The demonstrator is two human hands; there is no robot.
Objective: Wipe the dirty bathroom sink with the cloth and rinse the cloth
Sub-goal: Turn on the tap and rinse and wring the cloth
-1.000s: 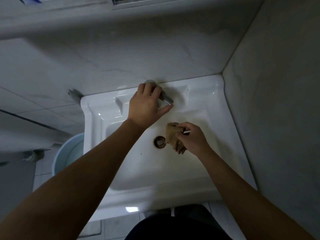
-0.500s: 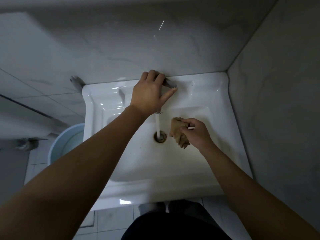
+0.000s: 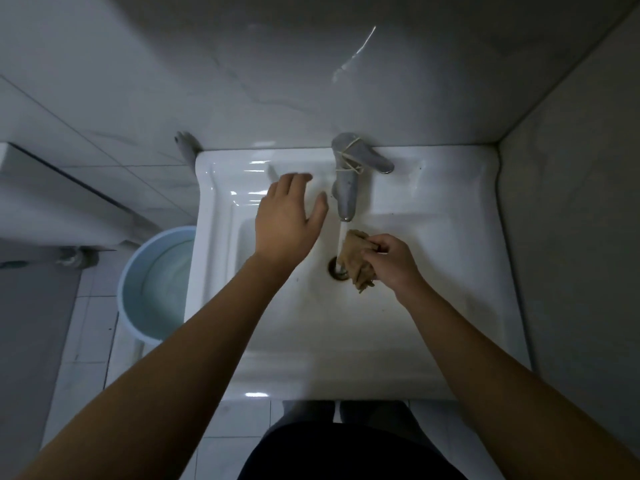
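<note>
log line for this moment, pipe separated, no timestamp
phase: rinsing cloth | left hand: open, beside faucet, not touching | right hand: grips cloth at running water | sink: brownish marks near drain

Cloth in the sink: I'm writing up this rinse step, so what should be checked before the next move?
1. Water runs from the faucet: ok, a stream falls from its spout.
2. The cloth is in the stream: ok, though only its left edge meets the water.
3. The right hand grips the cloth: ok, its fingers pinch it above the basin.
4. The left hand is free to help: ok, open, holding nothing, beside the faucet.
5. The drain runs freely: cannot tell, the cloth hides part of it.
6. The sink is clean: not ok, brownish marks show in the basin.
</note>
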